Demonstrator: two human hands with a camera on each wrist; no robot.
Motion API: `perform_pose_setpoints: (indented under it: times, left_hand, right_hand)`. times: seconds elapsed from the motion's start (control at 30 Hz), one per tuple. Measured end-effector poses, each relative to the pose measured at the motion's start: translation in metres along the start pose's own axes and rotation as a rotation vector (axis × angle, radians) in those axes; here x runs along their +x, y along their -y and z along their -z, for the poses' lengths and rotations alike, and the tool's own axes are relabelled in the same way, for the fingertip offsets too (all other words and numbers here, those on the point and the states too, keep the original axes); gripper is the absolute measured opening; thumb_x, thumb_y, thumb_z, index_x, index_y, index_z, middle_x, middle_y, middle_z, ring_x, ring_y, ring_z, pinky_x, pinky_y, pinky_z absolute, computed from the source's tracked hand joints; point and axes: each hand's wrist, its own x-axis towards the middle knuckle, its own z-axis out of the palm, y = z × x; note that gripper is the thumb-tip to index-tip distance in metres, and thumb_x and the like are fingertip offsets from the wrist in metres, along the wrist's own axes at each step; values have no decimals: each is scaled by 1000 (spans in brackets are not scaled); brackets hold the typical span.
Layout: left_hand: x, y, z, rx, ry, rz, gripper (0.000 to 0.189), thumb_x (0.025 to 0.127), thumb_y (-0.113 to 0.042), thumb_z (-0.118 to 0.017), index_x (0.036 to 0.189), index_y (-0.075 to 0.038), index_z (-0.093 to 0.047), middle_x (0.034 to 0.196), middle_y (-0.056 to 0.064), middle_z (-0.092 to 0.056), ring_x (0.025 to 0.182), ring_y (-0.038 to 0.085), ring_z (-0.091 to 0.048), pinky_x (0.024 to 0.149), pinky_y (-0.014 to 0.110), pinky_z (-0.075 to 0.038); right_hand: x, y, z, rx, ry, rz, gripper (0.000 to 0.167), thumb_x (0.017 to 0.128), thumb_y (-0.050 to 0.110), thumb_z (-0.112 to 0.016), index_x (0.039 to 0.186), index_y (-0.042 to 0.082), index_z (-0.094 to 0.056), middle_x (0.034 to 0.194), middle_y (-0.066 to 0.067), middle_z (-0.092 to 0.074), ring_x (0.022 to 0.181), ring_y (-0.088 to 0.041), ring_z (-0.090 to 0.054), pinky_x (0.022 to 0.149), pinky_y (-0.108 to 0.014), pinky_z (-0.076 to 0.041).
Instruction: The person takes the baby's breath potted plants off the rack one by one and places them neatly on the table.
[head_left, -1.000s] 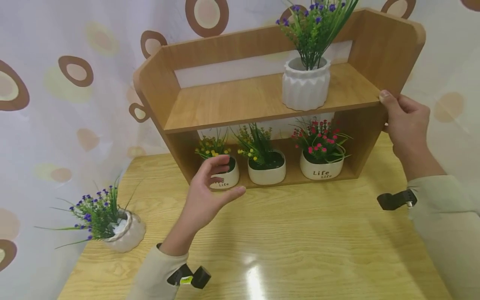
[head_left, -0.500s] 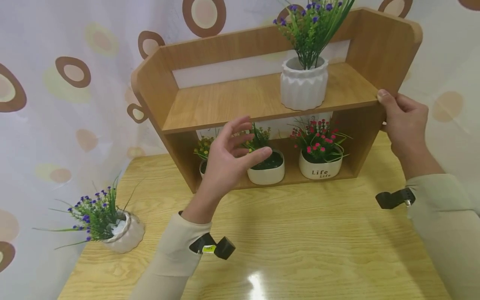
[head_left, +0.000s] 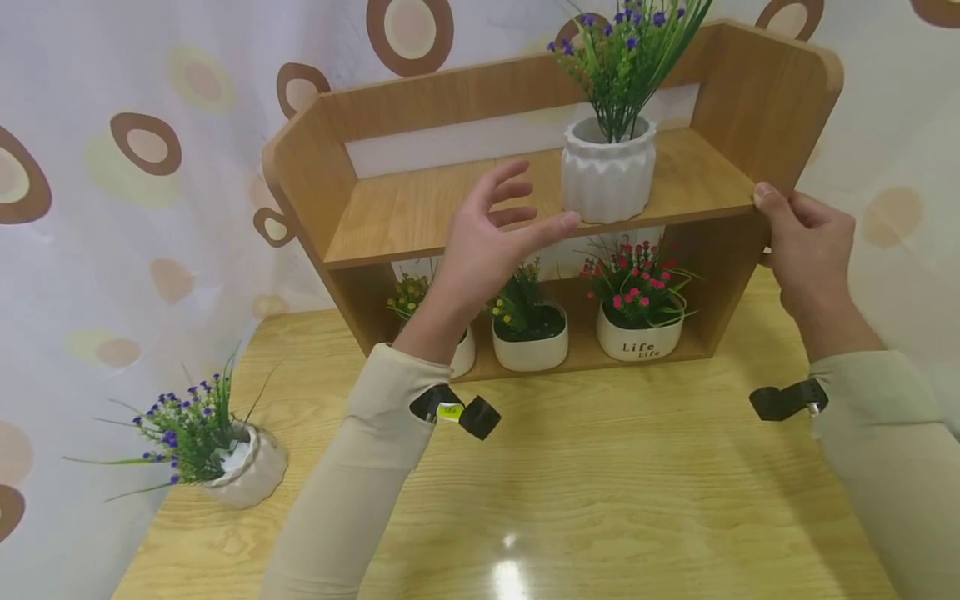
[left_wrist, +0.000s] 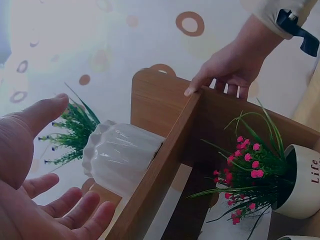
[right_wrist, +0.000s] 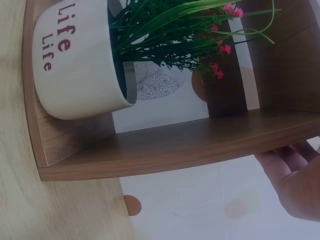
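Observation:
On the upper board of a wooden shelf point(head_left: 442, 200) stands a white ribbed flowerpot point(head_left: 607, 175) with purple flowers. My left hand point(head_left: 491, 233) is just left of this pot, in front of the board's edge, fingers spread and holding nothing. In the left wrist view the same pot point(left_wrist: 122, 152) is apart from the fingers. My right hand point(head_left: 813, 242) grips the shelf's right side panel, its thumb at the upper board's front edge and its fingers behind the panel. In the right wrist view the fingers touch the panel's outer face point(right_wrist: 200, 162).
Below stand a pot with red flowers point(head_left: 641, 337), a middle pot with yellow flowers point(head_left: 531, 350) and a left one point(head_left: 463, 354) partly behind my left arm. Another ribbed pot with purple flowers point(head_left: 251, 475) stands on the table point(head_left: 600, 467) at left. A patterned curtain point(head_left: 187, 258) hangs behind.
My left hand has risen from the lower left pot to the upper board, moving up and right toward the ribbed pot. The right hand stays on the side panel.

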Motion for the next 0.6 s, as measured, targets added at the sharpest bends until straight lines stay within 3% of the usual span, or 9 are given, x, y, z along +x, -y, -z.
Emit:
perform_pose_setpoints:
  times: [0.3,0.6]
  left_hand:
    - [32,-9,-9,-81,-2,57,78,82,-23,-86,148,-26,-46,135,0,-53,113,16,-60,88,37,-56]
    - [57,-9,-17,5,-6,143,80,82,-30,-85,150,-24,-44,139,2,-51,117,20,-56,87,35,-55]
  right_hand:
    - [1,-3,1,-2,3,24,20,86,25,-81,101,11,-81,81,3,-74,73,-9,-70,54,-21,-56]
    - [1,-3,1,-3,-3,32,20,86,24,-82,101,11,-81,81,3,-74,73,-9,-70,54,-21,-56]
